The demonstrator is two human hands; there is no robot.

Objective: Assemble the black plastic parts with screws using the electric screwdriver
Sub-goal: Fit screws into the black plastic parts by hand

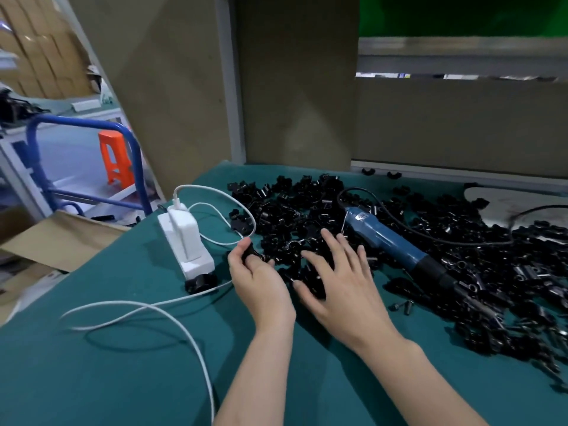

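**A:** Hands?
**B:** Left hand (258, 281) pinches one black plastic part (250, 252) between thumb and curled fingers, just off the left edge of the heap. Right hand (341, 278) is spread, fingers straight, palm down over the near edge of the pile of black plastic parts (295, 204). Cannot tell whether it touches them.

**A:** Driver?
**B:** Electric screwdriver (396, 241), blue body and black nose, lies on the pile just right of the right hand, in neither hand. Its black cord (399, 224) loops back over the parts.

**A:** Screws?
**B:** A few small screws (402, 307) lie loose on the green table (123, 379), near the driver's nose and right of the right hand.

**A:** Further out?
**B:** White power strip (187, 241) sits left of the left hand. A white cable (172, 315) trails from it across the table.
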